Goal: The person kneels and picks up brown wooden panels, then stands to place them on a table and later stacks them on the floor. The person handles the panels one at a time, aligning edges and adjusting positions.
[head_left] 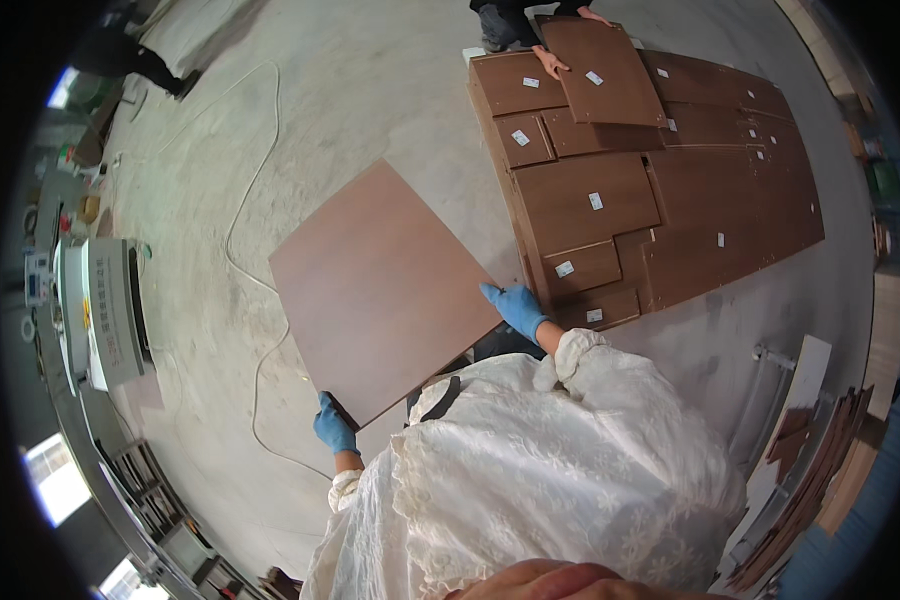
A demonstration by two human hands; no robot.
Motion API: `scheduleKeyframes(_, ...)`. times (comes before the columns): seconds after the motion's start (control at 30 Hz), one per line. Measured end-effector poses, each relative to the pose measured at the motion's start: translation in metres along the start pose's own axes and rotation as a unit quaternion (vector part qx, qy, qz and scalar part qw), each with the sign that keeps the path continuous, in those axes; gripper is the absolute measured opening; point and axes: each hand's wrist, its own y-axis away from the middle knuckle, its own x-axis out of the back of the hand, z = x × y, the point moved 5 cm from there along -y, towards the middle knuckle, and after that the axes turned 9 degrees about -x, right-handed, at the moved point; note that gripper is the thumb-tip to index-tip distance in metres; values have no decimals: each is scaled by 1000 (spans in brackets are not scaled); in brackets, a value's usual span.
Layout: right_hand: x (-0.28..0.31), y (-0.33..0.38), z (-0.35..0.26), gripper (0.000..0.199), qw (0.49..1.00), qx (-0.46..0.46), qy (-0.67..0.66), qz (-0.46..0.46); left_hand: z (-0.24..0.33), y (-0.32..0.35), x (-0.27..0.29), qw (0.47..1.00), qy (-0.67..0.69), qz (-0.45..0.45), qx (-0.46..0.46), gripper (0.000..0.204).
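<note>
A flat brown wooden panel (pixel 385 290) is held out in front of my body, its broad face up and tilted. My left hand (pixel 334 428), in a blue glove, grips the panel's near left corner. On its right edge my right hand (pixel 518 311), also gloved in blue, closes round the board. The fingers beneath the panel are hidden. To the right lies a stack of brown panels (pixel 590 190) of several sizes, many with small white labels. At its far end a co-worker's hands hold another labelled panel (pixel 602 75) above the stack.
A white cable (pixel 232 245) winds over the grey concrete floor (pixel 190 330). At the left stands a white machine cabinet (pixel 112 310). Another person's leg (pixel 155 70) shows at the far left. Boards and strips (pixel 800 470) lean at the lower right.
</note>
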Motion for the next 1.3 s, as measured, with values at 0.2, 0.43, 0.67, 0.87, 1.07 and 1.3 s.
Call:
scheduleKeyframes(0.2, -28, -52, -80, 71, 997, -23, -36, 71, 70, -144, -46, 995, 73, -59, -27, 59)
scheduleKeyframes(0.43, -45, -79, -183, 61, 977, -52, -169, 120, 166, -309, -116, 964, 162, -209, 18, 43)
scheduleKeyframes(0.67, -56, -99, -243, 62, 917, -205, -333, 76, 297, -396, -193, 931, 168, -323, 15, 39)
scheduleKeyframes(0.87, -46, -166, -257, 54, 860, -247, -431, 115, 378, -453, -300, 930, 101, -347, -70, 41)
scheduleKeyframes(1.07, -21, -219, -263, 59, 867, -184, -420, 196, 453, -488, -412, 906, 64, -389, -155, 60)
scheduleKeyframes(1.3, -12, -236, -275, 69, 827, -266, -399, 295, 557, -487, -514, 849, -103, -420, -304, 66)
